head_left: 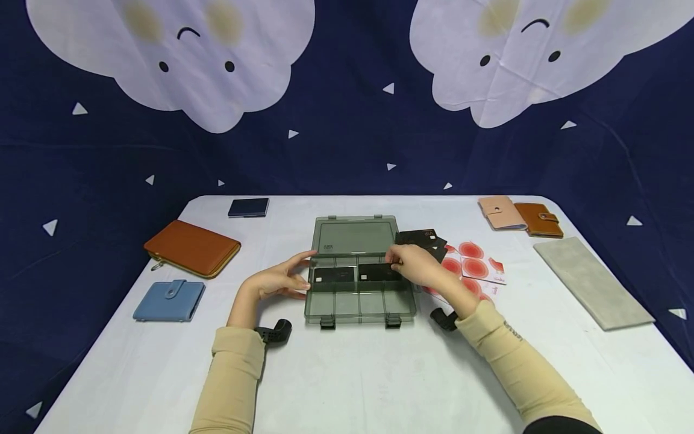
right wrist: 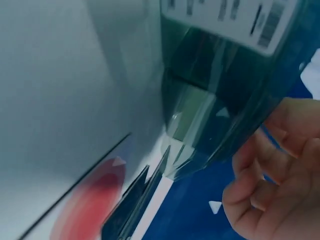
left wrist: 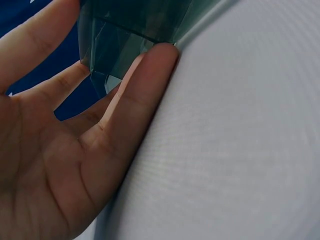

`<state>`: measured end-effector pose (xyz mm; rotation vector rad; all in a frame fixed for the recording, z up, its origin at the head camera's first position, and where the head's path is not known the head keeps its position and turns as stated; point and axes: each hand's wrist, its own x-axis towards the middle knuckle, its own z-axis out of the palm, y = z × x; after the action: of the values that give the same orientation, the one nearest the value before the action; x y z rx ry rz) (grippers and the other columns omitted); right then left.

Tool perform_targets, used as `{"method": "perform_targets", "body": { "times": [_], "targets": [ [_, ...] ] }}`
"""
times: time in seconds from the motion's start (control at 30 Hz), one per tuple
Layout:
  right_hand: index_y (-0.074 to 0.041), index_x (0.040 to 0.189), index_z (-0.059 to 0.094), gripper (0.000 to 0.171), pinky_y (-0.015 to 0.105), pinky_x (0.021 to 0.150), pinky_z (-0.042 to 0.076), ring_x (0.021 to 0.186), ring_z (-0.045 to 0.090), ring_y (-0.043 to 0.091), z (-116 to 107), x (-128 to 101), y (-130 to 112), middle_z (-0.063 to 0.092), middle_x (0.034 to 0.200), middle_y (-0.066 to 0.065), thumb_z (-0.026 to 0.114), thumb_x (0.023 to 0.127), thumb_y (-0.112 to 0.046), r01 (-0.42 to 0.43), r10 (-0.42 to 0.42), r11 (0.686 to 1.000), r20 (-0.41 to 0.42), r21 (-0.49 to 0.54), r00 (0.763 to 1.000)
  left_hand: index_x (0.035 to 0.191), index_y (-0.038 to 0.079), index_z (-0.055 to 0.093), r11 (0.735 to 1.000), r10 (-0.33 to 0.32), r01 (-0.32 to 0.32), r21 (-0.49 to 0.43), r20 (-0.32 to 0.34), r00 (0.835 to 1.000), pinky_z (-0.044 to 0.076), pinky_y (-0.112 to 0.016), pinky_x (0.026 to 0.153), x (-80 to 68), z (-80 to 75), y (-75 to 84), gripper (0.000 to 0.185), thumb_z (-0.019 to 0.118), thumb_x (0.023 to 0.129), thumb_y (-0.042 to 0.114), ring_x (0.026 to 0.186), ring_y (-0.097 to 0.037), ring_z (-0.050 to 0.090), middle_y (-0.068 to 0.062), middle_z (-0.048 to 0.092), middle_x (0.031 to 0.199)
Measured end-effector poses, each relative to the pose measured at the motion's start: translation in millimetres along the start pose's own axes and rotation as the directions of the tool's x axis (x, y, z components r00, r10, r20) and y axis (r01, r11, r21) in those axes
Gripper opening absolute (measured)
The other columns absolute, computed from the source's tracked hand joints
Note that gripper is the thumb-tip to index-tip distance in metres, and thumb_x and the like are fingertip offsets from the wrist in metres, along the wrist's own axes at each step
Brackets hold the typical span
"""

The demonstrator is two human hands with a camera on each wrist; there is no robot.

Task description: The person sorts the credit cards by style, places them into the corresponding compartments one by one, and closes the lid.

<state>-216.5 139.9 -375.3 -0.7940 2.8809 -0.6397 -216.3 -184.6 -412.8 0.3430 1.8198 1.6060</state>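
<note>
While both sleeved arms reach over the white table (head_left: 379, 374), the scene reads like this from left to right:

Blue wallet (head_left: 169, 300): lies at the table's 9 o'clock edge, snap flap facing up.
Orange zip wallet (head_left: 192, 248): sits just beyond the blue one, toward 10 o'clock, apart from it.
Navy card holder (head_left: 248, 207): rests near the far edge at 11 o'clock.
Left hand (head_left: 282, 279): fingers straight and relaxed, gripping nothing; the fingertips (left wrist: 160, 57) press against the organizer box's left wall at its 9 o'clock side, with the hand's edge resting on the table.
Organizer box (head_left: 359, 304): smoky see-through plastic, at the table's centre, lid laid open toward 12 o'clock, two latches at 6 o'clock.
First black card (head_left: 334, 276): lies flat in the box's rear left compartment.
Second black card (head_left: 376, 272): sits in the rear right compartment, its right end under the right hand's fingertips.
Right hand (head_left: 414, 265): fingers curled, pinching the second black card at the box's 3 o'clock side.
Loose black cards (head_left: 420, 238): fanned just outside the box at 2 o'clock.
Red-spotted cards (head_left: 479, 267): spread beside the right wrist at 3 o'clock.
Pink wallet (head_left: 501, 213): at 1 o'clock, touching a tan wallet (head_left: 539, 219).
Grey pouch (head_left: 591, 281): long, angled along the right edge.
</note>
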Motion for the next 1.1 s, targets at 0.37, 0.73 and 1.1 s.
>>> {"method": "perform_targets", "body": {
  "times": [0.37, 0.73, 1.1],
  "targets": [
    [-0.012, 0.108, 0.069, 0.024, 0.038, 0.069, 0.042, 0.086, 0.052, 0.026, 7, -4, -11, 0.064, 0.103, 0.009, 0.065, 0.085, -0.014, 0.033, -0.037, 0.905, -0.001, -0.424, 0.999, 0.150, 0.017, 0.009, 1.000, -0.004, 0.004, -0.002, 0.003, 1.000, 0.050, -0.043, 0.088, 0.7, -1.0, -1.1, 0.087, 0.063, 0.084, -0.002, 0.083, -0.013, 0.055, -0.020, 0.007, 0.149],
    [-0.009, 0.095, 0.071, 0.019, 0.038, 0.066, 0.049, 0.079, 0.060, 0.024, -7, 7, -2, 0.068, 0.088, 0.005, 0.057, 0.083, -0.002, 0.077, -0.100, 0.959, -0.070, -0.273, 0.993, 0.150, 0.018, 0.009, 1.000, -0.003, 0.003, -0.008, 0.004, 1.000, 0.050, -0.044, 0.088, 1.4, -0.7, -1.2, 0.087, 0.062, 0.084, -0.002, 0.082, -0.013, 0.056, -0.019, 0.006, 0.149],
    [-0.004, 0.119, 0.059, 0.036, 0.055, 0.083, 0.044, 0.107, 0.054, 0.036, -29, 34, 54, 0.058, 0.118, 0.018, 0.053, 0.084, -0.004, -0.176, 0.175, 0.953, -0.029, -0.248, 0.984, 0.150, 0.019, 0.010, 1.000, -0.005, 0.005, -0.004, 0.005, 1.000, 0.050, -0.043, 0.087, 1.2, -0.9, -1.9, 0.086, 0.061, 0.084, -0.003, 0.082, -0.014, 0.057, -0.018, 0.007, 0.148]
  ]
}}
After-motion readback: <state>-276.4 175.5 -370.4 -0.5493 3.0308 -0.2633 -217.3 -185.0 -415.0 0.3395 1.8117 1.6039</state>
